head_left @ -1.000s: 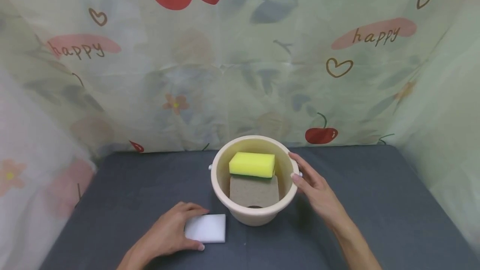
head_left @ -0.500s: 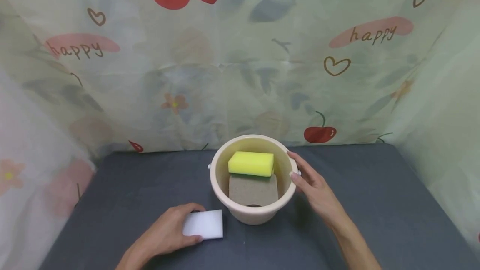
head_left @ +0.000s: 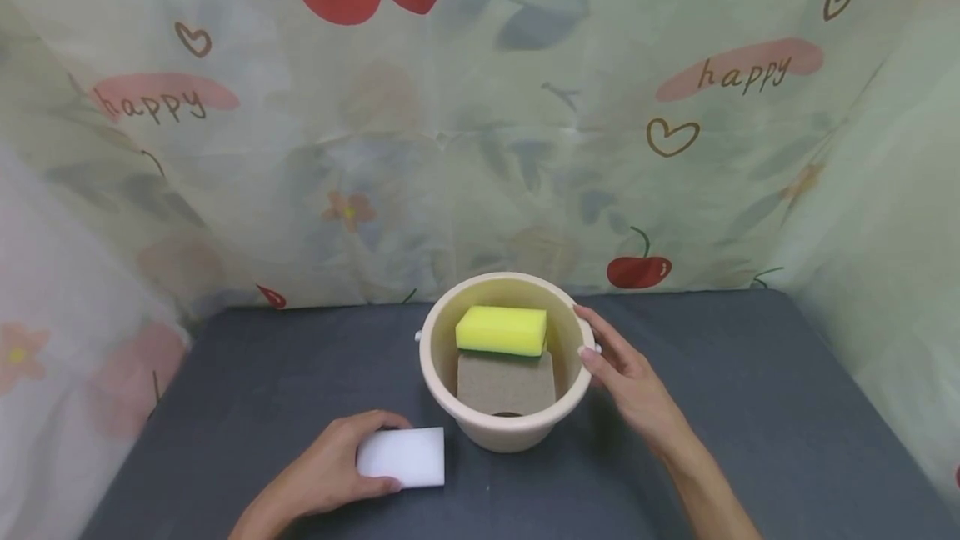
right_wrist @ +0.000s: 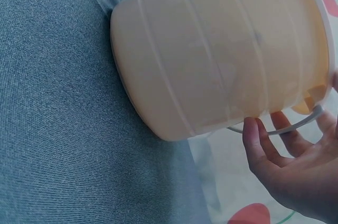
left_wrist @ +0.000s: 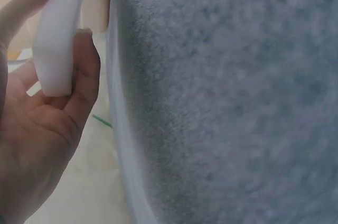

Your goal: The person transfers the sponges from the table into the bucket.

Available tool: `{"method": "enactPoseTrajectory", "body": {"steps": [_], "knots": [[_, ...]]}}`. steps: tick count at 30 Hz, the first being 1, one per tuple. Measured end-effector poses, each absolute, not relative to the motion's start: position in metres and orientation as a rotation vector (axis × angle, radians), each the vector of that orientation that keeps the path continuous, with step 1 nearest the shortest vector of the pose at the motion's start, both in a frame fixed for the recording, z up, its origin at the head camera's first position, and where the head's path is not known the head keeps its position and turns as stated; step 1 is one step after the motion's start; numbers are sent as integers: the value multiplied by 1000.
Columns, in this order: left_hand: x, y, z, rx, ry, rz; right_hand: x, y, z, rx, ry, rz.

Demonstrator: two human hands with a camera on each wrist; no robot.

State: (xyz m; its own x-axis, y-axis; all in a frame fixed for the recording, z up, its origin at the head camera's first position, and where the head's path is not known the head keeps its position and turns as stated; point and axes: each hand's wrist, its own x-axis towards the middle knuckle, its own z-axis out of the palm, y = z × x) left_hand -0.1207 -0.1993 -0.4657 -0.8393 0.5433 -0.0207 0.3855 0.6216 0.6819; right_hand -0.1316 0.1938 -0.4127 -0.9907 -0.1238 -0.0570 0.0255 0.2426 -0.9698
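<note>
My left hand [head_left: 336, 463] grips a white foam sponge [head_left: 405, 457], a flat block, to the front left of the bucket. In the left wrist view the thumb lies on one face of the sponge [left_wrist: 57, 39] and fingers lie behind the other. A cream bucket [head_left: 504, 432] stands upright at the middle of the table. Its right rim is held by my right hand [head_left: 633, 386], thumb over the edge and fingers along the outer wall. Inside the bucket a yellow sponge [head_left: 501, 330] with a dark green underside lies on a grey-brown block [head_left: 506, 382].
Dark grey cloth covers the table [head_left: 300, 373]. Behind it hangs a printed curtain [head_left: 450, 215] with cherries and hearts, close to the bucket's back. More curtain closes off both sides. The bucket's thin handle [right_wrist: 296, 124] hangs by the right fingers.
My left hand has tightened its hold on the white sponge and shifted it slightly left, away from the bucket. The right hand and the bucket have stayed put.
</note>
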Motion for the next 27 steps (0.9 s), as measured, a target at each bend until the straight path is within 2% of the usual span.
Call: {"method": "enactPoseTrajectory", "body": {"steps": [16,27], "knots": [[-110,-203,-441,867,2464,1244,-132,194,-414,-125,2384,-1869],[-99,-200,-417,1133,2374,1338,-132,193,-416,-115,2394,-1866]]}}
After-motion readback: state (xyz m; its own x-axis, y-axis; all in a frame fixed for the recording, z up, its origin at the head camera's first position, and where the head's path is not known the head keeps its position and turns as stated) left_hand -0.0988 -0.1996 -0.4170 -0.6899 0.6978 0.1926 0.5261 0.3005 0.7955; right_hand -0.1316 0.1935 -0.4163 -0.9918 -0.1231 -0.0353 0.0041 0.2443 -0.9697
